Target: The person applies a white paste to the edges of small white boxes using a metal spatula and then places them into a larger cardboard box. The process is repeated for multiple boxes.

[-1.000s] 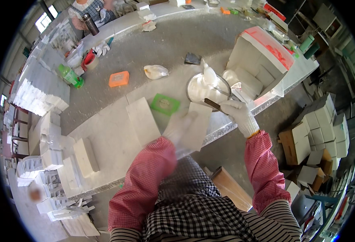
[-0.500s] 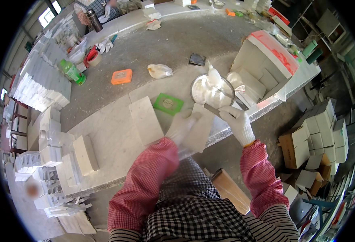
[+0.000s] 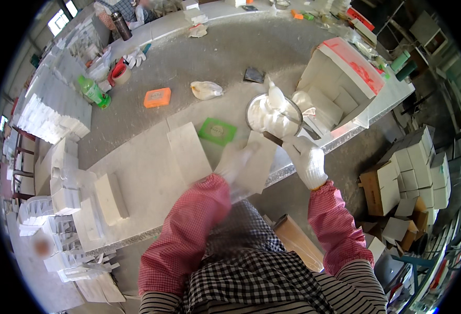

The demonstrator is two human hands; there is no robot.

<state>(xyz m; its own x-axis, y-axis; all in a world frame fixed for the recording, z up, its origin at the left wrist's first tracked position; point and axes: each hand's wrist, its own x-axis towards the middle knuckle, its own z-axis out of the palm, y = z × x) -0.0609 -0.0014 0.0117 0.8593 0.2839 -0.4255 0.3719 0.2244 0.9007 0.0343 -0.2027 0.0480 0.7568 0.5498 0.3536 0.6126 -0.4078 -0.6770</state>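
My left hand (image 3: 234,159), in a white glove and blurred, holds a flat white tile (image 3: 255,163) tilted over the table's near edge. My right hand (image 3: 305,159), also gloved, grips the dark handle of a tool (image 3: 278,140) that reaches into a round metal bowl (image 3: 272,113) of white paste. A second white tile (image 3: 187,153) lies flat to the left, next to a green pad (image 3: 217,131). Pink checked sleeves cover both forearms.
An open white box (image 3: 340,89) with a red-marked flap stands right of the bowl. An orange sponge (image 3: 157,97), a crumpled bag (image 3: 206,90) and a green bottle (image 3: 93,91) lie farther back. White blocks (image 3: 78,204) are stacked at left. Cardboard boxes (image 3: 403,183) sit on the floor at right.
My right hand has stayed at the bowl with the tool, shifting slightly. My left hand has moved with the tile, which now looks blurred. The view has shifted a little.
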